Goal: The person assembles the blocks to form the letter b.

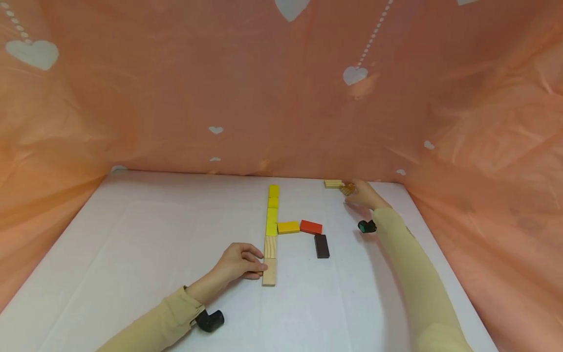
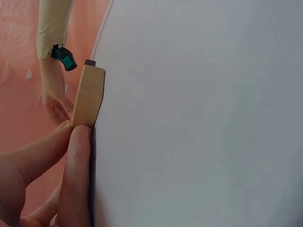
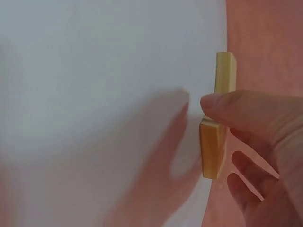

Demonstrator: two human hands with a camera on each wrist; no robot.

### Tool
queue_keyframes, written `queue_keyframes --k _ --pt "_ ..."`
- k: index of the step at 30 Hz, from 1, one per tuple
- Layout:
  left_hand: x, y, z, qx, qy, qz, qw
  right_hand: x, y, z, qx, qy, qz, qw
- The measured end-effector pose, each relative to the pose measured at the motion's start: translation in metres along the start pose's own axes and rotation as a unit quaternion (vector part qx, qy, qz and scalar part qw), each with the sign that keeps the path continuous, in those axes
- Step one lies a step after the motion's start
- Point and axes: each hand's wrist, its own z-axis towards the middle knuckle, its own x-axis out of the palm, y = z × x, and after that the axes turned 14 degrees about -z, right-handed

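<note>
In the head view, a straight column has yellow blocks (image 1: 271, 221) at the far end, a striped wooden block (image 1: 270, 247) and a plain wooden block (image 1: 270, 277) nearest. My left hand (image 1: 237, 261) lies at the column's left side, fingertips touching the plain block; the left wrist view shows thumb and index finger at this block's (image 2: 89, 94) edge. At the back right, my right hand (image 1: 362, 194) pinches a tilted wooden block (image 1: 348, 189) with its thumb. Another wooden block (image 1: 333, 184) lies just left of it, overlapped by the thumb in the right wrist view.
An amber-yellow block (image 1: 288, 228) branches right from the column, followed by a red block (image 1: 311, 227) and a dark block (image 1: 322, 246) that points toward the near side. The white table (image 1: 154, 220) is bounded by orange curtains (image 1: 281, 98) at the back and sides.
</note>
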Motion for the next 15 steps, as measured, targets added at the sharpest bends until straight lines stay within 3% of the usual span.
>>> queue_keyframes --k 6,15 --pt "-0.0001 0.0026 0.0006 -0.001 0.001 0.002 1.0000 0.0049 -0.0046 0.0039 0.004 -0.001 0.001 1.0000" --pt "0.0008 0.0027 0.0000 0.000 -0.001 -0.007 1.0000 0.0035 -0.0065 0.0018 -0.005 -0.004 -0.049 0.9988"
